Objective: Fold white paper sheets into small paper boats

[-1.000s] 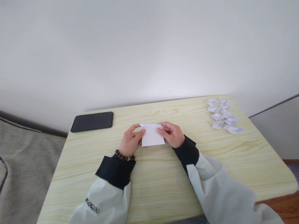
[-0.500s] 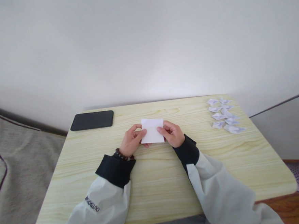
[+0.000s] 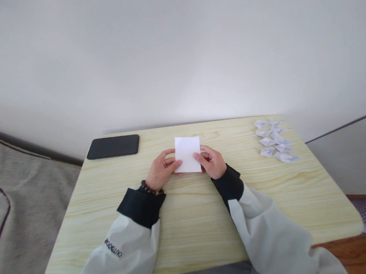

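Note:
A small, nearly square sheet of white paper (image 3: pixel 187 152) is held between my two hands above the wooden table. My left hand (image 3: pixel 162 169) pinches its lower left edge, the thumb on the front face and the fingers behind. On the right edge, my right hand (image 3: pixel 211 162) grips the sheet the same way, its thumb lying on the face. Parts of the fingers are hidden behind the paper. A beaded bracelet (image 3: pixel 149 188) circles my left wrist.
At the table's far right lie several folded white paper pieces (image 3: pixel 276 140) grouped in rows. A black phone (image 3: pixel 113 146) lies at the back left of the table (image 3: pixel 196 221). The white wall (image 3: pixel 188 62) borders the table's back edge.
The paper has tipped up toward me, and more of its face shows, with its top edge higher. Both hands keep their hold and have barely moved.

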The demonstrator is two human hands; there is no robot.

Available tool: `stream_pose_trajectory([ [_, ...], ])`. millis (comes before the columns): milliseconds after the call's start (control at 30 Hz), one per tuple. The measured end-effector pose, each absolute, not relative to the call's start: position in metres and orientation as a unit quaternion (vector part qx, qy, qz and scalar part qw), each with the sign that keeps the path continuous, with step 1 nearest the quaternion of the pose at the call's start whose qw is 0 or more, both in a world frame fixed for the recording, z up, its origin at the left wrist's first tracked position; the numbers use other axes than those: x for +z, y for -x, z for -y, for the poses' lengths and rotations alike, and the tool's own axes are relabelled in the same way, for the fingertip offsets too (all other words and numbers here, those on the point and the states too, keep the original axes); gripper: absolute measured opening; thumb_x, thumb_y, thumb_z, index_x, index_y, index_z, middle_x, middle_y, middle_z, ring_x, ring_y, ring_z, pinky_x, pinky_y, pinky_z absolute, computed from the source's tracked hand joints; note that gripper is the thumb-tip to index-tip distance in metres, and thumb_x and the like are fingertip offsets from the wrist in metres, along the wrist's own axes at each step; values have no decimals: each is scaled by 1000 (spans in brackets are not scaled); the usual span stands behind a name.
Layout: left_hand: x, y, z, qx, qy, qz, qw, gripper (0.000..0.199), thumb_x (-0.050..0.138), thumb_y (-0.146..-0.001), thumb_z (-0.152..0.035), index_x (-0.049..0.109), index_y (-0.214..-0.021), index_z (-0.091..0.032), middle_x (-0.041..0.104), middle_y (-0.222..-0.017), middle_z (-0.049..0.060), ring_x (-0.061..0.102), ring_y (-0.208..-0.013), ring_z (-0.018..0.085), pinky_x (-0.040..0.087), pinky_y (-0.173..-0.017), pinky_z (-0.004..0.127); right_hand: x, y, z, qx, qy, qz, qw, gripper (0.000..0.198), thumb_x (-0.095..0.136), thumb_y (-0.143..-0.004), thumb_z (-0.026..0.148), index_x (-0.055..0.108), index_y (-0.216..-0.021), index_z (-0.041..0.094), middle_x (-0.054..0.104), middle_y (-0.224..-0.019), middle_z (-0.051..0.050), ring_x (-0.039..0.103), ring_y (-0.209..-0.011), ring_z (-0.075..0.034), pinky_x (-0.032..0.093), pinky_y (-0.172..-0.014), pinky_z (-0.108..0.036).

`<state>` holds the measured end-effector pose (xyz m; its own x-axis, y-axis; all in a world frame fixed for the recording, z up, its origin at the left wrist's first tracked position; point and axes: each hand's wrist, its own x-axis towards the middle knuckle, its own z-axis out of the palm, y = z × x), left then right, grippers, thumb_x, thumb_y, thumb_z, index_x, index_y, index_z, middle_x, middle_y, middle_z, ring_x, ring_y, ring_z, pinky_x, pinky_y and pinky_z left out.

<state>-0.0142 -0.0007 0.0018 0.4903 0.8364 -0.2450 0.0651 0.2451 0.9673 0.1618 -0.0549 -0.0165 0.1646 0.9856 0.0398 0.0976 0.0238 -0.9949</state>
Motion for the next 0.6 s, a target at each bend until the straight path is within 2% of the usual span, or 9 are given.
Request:
stream_pose_trajectory([
  [100, 1, 14, 1, 270, -535, -428, 676, 44, 69, -65, -48, 54, -90, -15, 65, -60, 1, 61, -50, 15, 52, -49, 27, -17, -164, 55, 355, 550, 538, 532, 29, 50, -85, 39, 65, -100, 19, 67, -71, -2, 54, -49, -10, 43, -43, -21],
  [167, 1, 14, 1, 279, -510, -433, 689, 48, 63, -67, -58, 56, -86, -14, 64, -58, 2, 60, -48, 15, 50, -46, 27, -16, -165, 56, 309, 532, 582, 532, 28, 47, -86, 33, 66, -101, 20, 68, -89, -5, 60, -67, -13, 48, -57, -24],
  [200, 1, 15, 1, 285, -497, -431, 697, 53, 58, -69, -63, 57, -86, -13, 65, -59, 4, 61, -49, 16, 50, -46, 27, -16, -166, 56, 291, 521, 603, 529, 28, 46, -86, 30, 67, -101, 20, 68, -92, -5, 61, -73, -14, 49, -63, -26],
  [300, 2, 16, 1, 297, -503, -424, 693, 62, 51, -70, -69, 61, -91, -11, 66, -64, 6, 60, -52, 15, 48, -48, 25, -14, -167, 57, 258, 490, 653, 516, 28, 44, -85, 23, 68, -99, 20, 67, -85, -5, 60, -73, -14, 47, -65, -26],
  [400, 2, 16, 1, 281, -560, -426, 652, 49, 66, -68, -55, 62, -93, -13, 67, -64, 3, 56, -51, 11, 43, -47, 20, -12, -166, 58, 249, 482, 667, 511, 30, 42, -85, 21, 70, -94, 19, 65, -82, -5, 59, -73, -14, 46, -62, -26],
  [467, 2, 16, 1, 276, -572, -427, 644, 44, 73, -64, -45, 62, -93, -14, 69, -70, 3, 57, -54, 11, 43, -49, 20, -12, -166, 59, 269, 490, 652, 512, 31, 40, -85, 23, 70, -94, 18, 64, -78, -4, 57, -68, -14, 45, -59, -25],
  [600, 1, 14, 1, 299, -567, -426, 638, 41, 76, -60, -41, 62, -89, -15, 69, -81, 5, 62, -67, 14, 48, -59, 24, -12, -164, 60, 354, 522, 587, 508, 36, 37, -88, 33, 63, -108, 17, 58, -64, -1, 49, -50, -11, 40, -47, -23],
])
